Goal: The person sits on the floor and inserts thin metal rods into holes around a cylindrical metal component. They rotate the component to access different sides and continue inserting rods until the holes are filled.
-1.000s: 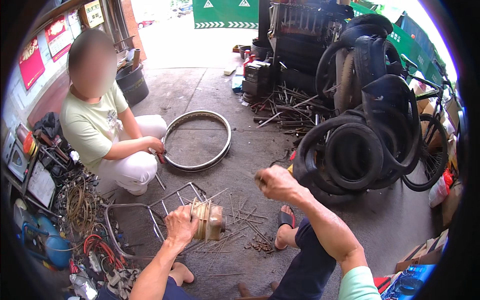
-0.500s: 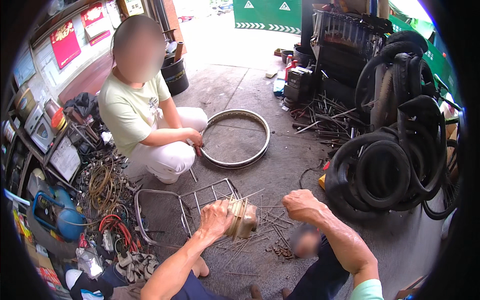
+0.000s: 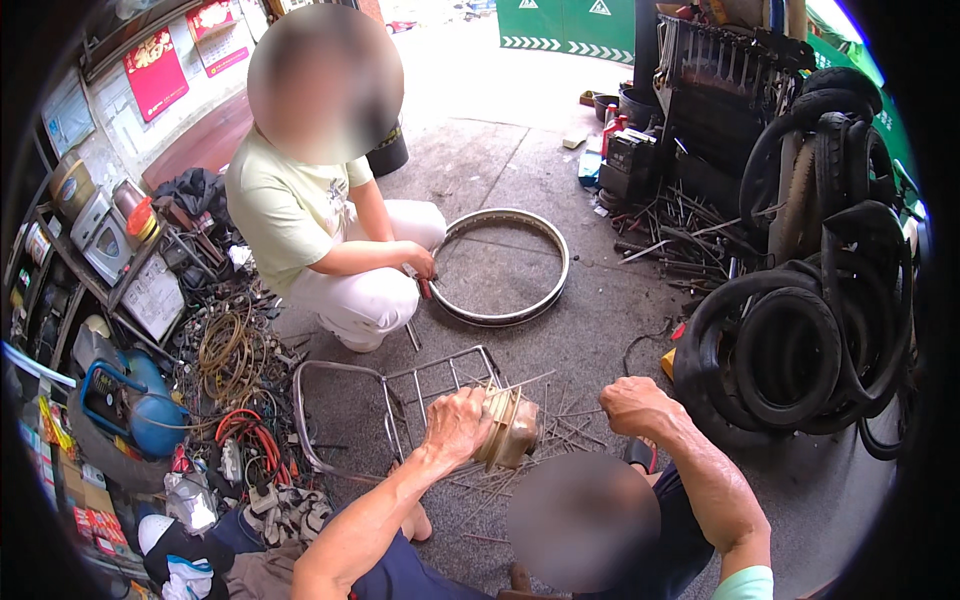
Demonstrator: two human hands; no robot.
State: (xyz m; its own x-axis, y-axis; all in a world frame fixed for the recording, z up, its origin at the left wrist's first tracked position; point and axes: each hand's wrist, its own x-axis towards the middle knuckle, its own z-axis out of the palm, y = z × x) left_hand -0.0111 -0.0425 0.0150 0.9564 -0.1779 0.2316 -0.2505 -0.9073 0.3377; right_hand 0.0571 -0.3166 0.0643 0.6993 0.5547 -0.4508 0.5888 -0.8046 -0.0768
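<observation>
My left hand point(image 3: 458, 428) is closed around a dull yellowish wheel hub point(image 3: 518, 438), which has flanged ridges and a rounded metal end turned to the right. A thin spoke juts out across the hub's top. To the right, my right hand point(image 3: 640, 405) is raised with its fingers pinched together on a thin spoke point(image 3: 580, 413) that points toward the hub. Whether this spoke touches the hub I cannot tell. Beneath the hub, several loose spokes point(image 3: 570, 436) lie scattered on the ground. A blurred patch covers part of the ground and my lap.
A metal carrier frame point(image 3: 340, 366) lies left of the hub. Beyond it, a bare wheel rim point(image 3: 563, 270) rests flat beside a crouching person point(image 3: 290, 210) whose hand holds a small reddish-handled tool. Tires point(image 3: 790, 340) pile at right; cables point(image 3: 225, 350) clutter the left.
The whole scene has shifted a little to the right in the view. Both hands keep their hold on the hub and the spoke, with little movement between them.
</observation>
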